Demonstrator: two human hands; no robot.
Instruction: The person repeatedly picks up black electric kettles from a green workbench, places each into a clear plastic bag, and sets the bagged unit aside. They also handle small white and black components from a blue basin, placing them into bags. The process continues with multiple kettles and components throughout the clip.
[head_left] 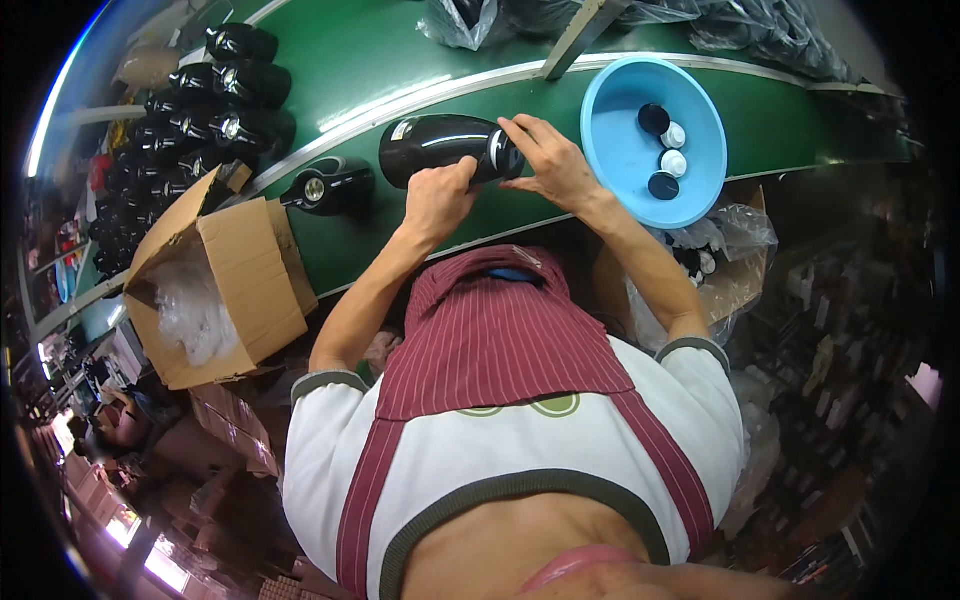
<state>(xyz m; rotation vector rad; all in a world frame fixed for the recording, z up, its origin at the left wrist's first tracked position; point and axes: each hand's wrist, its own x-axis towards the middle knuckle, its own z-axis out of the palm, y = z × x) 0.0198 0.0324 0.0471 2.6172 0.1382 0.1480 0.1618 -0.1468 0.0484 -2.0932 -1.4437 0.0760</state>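
The hands partly hide the glossy black vessel

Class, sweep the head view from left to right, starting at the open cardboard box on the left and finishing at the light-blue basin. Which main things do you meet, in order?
Open cardboard box → black handled jug → glossy black flask → right hand → light-blue basin.

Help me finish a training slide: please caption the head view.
Left hand and right hand on a glossy black vessel, on its side at a green worktable, blue basin to the right.
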